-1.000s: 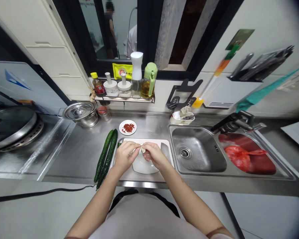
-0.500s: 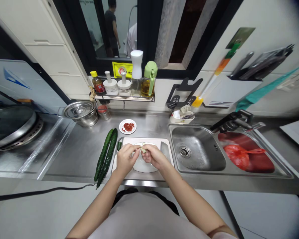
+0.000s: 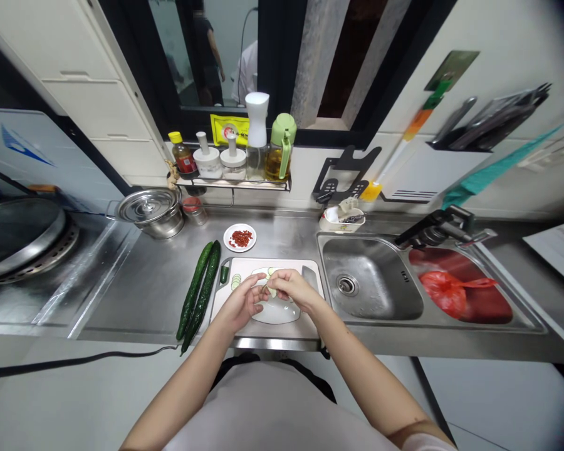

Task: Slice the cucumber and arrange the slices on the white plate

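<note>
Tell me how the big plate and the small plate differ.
The big plate is wider than the small plate. The big plate lies on the board, the small plate on the counter. The small plate holds red bits; the big plate's near part is bare. Both are white.

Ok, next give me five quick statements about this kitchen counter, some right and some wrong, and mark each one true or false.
1. Two long cucumbers lie left of the cutting board. True.
2. The red plastic bag sits in the left basin. False: it is in the right basin.
3. The right hand pinches a small pale piece over the white dish. True.
4. The steel pot stands uncovered. False: a lid lies on it.
5. The small plate of red bits stands on the cutting board. False: it stands on the counter, beyond the board.
</note>
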`<state>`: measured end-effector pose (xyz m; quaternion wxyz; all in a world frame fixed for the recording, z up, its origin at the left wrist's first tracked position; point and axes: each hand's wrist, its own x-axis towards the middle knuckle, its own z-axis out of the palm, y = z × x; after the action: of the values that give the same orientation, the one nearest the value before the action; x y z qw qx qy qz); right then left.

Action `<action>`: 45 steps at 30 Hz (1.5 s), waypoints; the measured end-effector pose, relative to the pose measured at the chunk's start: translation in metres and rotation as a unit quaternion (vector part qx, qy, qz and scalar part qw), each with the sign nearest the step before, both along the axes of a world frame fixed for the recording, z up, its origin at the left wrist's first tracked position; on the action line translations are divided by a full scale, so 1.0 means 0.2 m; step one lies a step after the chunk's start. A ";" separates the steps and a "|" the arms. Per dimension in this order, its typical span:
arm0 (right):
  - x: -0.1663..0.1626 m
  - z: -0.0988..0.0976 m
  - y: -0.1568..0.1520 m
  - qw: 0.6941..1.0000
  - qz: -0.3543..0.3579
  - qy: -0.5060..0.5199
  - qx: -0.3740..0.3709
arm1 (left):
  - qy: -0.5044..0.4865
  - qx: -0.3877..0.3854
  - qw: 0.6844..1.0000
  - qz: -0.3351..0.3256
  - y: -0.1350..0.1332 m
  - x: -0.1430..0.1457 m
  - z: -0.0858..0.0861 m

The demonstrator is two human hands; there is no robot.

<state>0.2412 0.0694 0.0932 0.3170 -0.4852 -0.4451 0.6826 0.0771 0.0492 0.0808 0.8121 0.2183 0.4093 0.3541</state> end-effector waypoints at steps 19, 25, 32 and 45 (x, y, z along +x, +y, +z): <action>0.12 -0.13 0.03 0.996 0.055 -0.074 0.019 | 0.198 0.252 0.947 -0.033 0.07 0.02 -0.14; 0.18 -0.24 0.04 0.976 0.061 -0.175 0.114 | 0.334 0.300 0.893 -0.032 0.10 0.08 -0.31; 0.29 -0.38 0.07 0.935 0.048 -0.305 0.174 | 0.428 0.278 0.857 -0.068 0.12 0.19 -0.44; 0.39 -0.51 0.09 0.883 0.079 -0.434 0.160 | 0.521 0.247 0.802 -0.158 0.15 0.36 -0.57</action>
<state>0.3192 0.0874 -0.0098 0.1106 -0.6391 -0.6783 0.3454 0.1482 0.0792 -0.0324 0.4399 0.6246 0.6292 0.1433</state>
